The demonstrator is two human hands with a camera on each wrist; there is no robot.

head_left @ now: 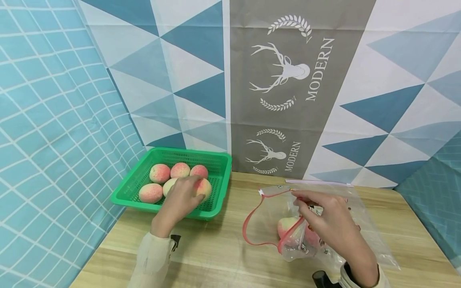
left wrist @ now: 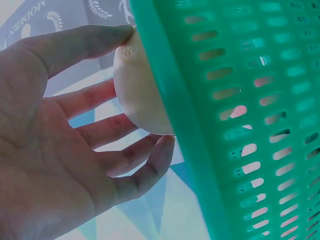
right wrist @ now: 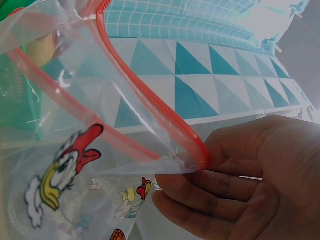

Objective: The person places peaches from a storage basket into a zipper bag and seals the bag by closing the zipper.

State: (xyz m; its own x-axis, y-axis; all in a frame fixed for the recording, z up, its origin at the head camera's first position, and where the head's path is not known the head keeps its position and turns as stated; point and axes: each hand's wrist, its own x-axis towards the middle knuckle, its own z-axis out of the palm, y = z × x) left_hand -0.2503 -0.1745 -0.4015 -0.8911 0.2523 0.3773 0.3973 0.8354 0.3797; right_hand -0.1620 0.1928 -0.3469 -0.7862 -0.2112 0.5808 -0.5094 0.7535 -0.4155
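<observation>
My left hand (head_left: 181,196) reaches into a green plastic basket (head_left: 225,176) and grips a pink-and-yellow peach (head_left: 204,189) at the front right. Thumb and fingers curl round that peach (left wrist: 137,87) in the left wrist view, where the basket's wall hides part of it. Several more peaches (head_left: 160,173) lie beside it. On the right, my right hand (head_left: 333,224) pinches the red rim of a clear zip bag (head_left: 264,228) printed with cartoon figures. The bag's mouth gapes toward the left. Inside are peaches (head_left: 287,228), partly hidden by the plastic and the hand.
Another clear bag (head_left: 374,232) with a pale lilac strip (head_left: 317,183) lies flat on the wooden table (head_left: 230,256), partly under the zip bag. A patterned cloth (head_left: 194,80) hangs behind, and blue checked cloth (head_left: 54,132) borders the left side.
</observation>
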